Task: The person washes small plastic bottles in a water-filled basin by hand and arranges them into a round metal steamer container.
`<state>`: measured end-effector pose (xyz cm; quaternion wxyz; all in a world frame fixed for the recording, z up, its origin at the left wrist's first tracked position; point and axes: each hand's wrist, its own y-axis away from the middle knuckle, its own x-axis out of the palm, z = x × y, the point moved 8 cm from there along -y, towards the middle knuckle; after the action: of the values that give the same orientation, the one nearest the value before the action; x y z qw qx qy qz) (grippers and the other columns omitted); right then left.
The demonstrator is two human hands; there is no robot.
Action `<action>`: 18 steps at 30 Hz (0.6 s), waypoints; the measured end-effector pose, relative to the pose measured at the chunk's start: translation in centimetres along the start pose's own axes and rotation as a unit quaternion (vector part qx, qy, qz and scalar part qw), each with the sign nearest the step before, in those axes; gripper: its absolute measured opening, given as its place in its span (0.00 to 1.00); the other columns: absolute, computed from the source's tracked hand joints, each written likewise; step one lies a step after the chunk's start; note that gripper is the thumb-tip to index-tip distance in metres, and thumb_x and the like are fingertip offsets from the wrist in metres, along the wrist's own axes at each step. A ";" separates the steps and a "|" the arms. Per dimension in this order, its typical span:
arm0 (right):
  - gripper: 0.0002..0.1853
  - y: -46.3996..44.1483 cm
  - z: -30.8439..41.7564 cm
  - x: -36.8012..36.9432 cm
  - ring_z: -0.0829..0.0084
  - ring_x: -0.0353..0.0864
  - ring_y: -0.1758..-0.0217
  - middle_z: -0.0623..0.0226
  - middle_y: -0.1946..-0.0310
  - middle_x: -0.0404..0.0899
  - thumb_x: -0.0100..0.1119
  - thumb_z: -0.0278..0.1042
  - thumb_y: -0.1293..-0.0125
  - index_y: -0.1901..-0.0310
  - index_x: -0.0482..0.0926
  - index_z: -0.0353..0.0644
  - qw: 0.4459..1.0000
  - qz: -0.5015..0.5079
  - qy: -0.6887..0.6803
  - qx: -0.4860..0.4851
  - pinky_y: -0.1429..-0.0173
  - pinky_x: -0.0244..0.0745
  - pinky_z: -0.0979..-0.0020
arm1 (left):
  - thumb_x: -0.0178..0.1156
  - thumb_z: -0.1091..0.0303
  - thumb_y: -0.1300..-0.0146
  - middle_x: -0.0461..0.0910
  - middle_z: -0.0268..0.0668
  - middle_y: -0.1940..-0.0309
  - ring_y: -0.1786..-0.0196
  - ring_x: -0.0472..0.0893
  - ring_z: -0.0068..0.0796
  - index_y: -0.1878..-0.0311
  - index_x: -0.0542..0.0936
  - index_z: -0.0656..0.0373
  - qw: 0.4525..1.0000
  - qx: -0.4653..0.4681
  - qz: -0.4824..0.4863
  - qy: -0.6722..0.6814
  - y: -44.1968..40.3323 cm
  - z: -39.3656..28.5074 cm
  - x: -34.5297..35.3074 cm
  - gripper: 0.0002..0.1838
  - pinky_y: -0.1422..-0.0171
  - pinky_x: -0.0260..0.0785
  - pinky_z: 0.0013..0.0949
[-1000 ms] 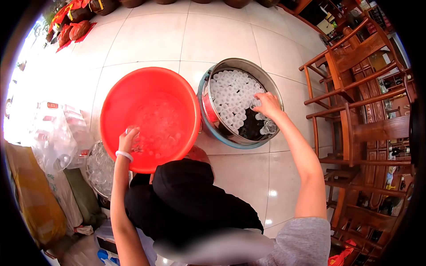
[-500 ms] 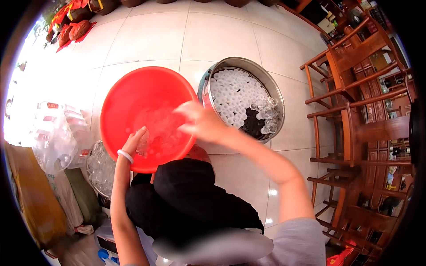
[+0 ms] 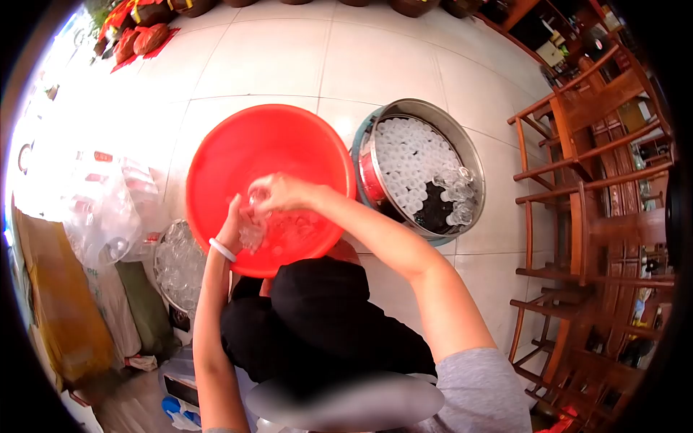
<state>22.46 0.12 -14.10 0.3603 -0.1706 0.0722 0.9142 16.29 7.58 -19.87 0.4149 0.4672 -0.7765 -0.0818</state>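
Down in red tub [image 3: 289, 137], toward left rim — left hand [image 3: 232, 225], fingers half-curled round clear glassware [image 3: 253, 234]; right hand [image 3: 280, 192] just beside, fingertips drawn together, can't tell on what. Metal pan [image 3: 442, 121], right edge — clear glasses [image 3: 458, 192].

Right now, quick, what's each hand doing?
Left hand: holding small clear glassware.
Right hand: fingers curled over the round red basin; can't tell if holding anything.

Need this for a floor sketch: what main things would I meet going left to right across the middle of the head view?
Clear plastic bags → heap of clear pieces → red basin → round metal container → wooden chairs.
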 end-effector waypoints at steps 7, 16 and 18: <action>0.12 0.9 -4.0 -1.1 0.78 0.75 0.72 0.69 0.76 0.78 0.54 0.29 0.49 0.61 0.79 0.41 0.914 -0.065 -0.386 0.103 0.68 0.70 0.77 | 0.55 0.56 0.42 0.73 0.34 0.77 0.78 0.74 0.28 0.61 0.75 0.61 0.976 0.054 -0.207 0.031 0.1 -0.2 -5.1 0.16 0.74 0.71 0.32; 0.14 -0.5 2.6 -3.8 0.84 0.68 0.82 0.71 0.79 0.75 0.57 0.28 0.48 0.58 0.76 0.39 0.958 -0.045 -0.262 0.104 0.78 0.65 0.81 | 0.54 0.74 0.43 0.75 0.39 0.71 0.73 0.77 0.31 0.57 0.72 0.69 0.969 0.116 -0.209 0.069 0.3 -1.2 -5.0 0.12 0.68 0.74 0.34; 0.15 -0.1 -0.3 -2.3 0.78 0.73 0.77 0.66 0.76 0.77 0.58 0.30 0.48 0.58 0.76 0.38 0.944 -0.021 -0.299 0.134 0.74 0.69 0.76 | 0.55 0.75 0.45 0.75 0.38 0.73 0.75 0.76 0.29 0.60 0.73 0.68 0.967 0.101 -0.227 0.062 0.0 -0.5 -6.0 0.10 0.72 0.72 0.32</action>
<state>24.21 -1.32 -13.57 0.4042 0.1596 0.0796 0.8971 18.01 12.42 -22.94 0.3834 0.6749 -0.6270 -0.0662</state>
